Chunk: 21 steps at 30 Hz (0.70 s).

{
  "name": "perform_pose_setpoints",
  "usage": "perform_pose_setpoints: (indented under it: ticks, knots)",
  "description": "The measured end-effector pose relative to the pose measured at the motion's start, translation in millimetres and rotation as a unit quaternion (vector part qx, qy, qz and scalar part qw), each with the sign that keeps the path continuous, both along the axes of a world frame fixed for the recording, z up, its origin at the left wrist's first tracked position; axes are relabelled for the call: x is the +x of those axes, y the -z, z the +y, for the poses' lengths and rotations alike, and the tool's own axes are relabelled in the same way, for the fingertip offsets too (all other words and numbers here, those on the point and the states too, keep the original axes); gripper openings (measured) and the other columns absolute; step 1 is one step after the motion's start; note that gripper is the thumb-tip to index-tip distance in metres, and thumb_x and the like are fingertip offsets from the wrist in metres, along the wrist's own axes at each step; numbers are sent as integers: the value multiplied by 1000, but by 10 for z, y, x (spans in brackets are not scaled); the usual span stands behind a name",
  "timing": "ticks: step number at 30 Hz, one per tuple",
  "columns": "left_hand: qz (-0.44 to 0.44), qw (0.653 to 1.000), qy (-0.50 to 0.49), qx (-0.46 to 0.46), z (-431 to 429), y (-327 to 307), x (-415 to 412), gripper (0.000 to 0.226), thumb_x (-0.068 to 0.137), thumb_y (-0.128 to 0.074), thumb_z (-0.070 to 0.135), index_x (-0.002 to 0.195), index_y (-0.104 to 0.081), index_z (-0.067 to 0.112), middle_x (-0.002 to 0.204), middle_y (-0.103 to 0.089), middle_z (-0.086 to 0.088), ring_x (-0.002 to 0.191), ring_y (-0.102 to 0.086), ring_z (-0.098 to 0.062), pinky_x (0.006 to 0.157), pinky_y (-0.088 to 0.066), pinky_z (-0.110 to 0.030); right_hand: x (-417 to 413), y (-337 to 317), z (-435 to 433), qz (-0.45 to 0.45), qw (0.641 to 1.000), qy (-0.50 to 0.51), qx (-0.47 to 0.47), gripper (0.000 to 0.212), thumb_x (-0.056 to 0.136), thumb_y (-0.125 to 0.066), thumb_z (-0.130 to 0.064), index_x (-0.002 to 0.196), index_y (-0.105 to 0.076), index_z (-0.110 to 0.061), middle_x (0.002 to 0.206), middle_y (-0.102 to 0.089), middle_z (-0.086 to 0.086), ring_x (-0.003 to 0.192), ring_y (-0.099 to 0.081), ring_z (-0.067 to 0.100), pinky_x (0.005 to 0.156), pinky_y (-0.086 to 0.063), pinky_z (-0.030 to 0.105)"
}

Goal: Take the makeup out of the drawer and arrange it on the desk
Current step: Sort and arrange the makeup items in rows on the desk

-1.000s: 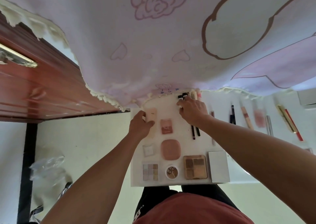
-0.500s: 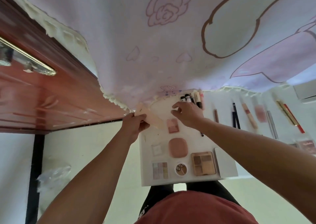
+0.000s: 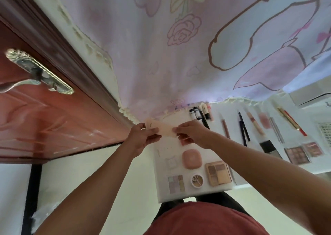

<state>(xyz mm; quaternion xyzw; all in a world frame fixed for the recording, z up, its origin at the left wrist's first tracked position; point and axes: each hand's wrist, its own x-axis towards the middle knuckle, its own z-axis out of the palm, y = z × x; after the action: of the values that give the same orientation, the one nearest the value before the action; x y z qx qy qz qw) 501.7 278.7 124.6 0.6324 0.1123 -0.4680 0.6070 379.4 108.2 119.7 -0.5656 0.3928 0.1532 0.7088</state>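
A white open drawer (image 3: pixel 161 190) sits in front of me and holds several makeup items: a pink compact (image 3: pixel 191 158), a brown eyeshadow palette (image 3: pixel 218 173), a small round pot (image 3: pixel 197 180), a pastel palette (image 3: pixel 176 183) and dark tubes (image 3: pixel 196 113) at its far end. Above the drawer I hold a flat peach-coloured palette (image 3: pixel 162 130) between both hands. My left hand (image 3: pixel 142 136) grips its left end and my right hand (image 3: pixel 191 132) pinches its right end.
On the white desk (image 3: pixel 232 116) to the right lie several pencils, lip products, a brush (image 3: pixel 268 145) and two palettes (image 3: pixel 297 155). A pink printed cloth (image 3: pixel 179 55) hangs over the desk's far side. A red-brown door (image 3: pixel 53 109) with a metal handle stands left.
My left hand has lifted the peach palette out of the drawer and up. My right hand left the tubes and took hold of the palette's right end. The view tilted upward.
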Motion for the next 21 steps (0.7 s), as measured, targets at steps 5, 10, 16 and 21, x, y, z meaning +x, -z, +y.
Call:
perform_pose_setpoints:
  ticks: [5,10,16,21]
  knots:
    - [-241,951,172,91,42,-8,53,66,68,-85,6,123,-50,16,113,-58,-10,88,-62,-24,77,-58,-43,-7,-124,-97,5,999,-43,7,27,90,-68,-15,105,-66,7,83,-66,13,66,-64,17,74,-51,38]
    - [-557,672,441,210,81,-46,9,70,79,-73,33,140,-40,22,132,-43,1,116,-45,-20,92,-44,-36,-13,-213,-147,1,997,-68,36,22,95,-62,-12,105,-62,8,83,-69,16,61,-68,18,60,-54,30]
    - [-627,535,503,258,70,-102,-100,37,98,-42,29,130,-44,11,117,-53,-8,99,-49,-26,77,-39,-35,34,-291,-217,-36,993,-113,-18,16,95,-62,-12,96,-68,4,77,-69,13,63,-66,17,62,-57,26]
    - [-585,600,486,247,78,-151,-138,28,99,-40,32,118,-44,10,107,-53,-6,86,-47,-23,67,-37,-35,50,-399,-169,-93,970,-159,-161,13,93,-63,-4,104,-66,2,88,-67,16,73,-68,18,69,-60,30]
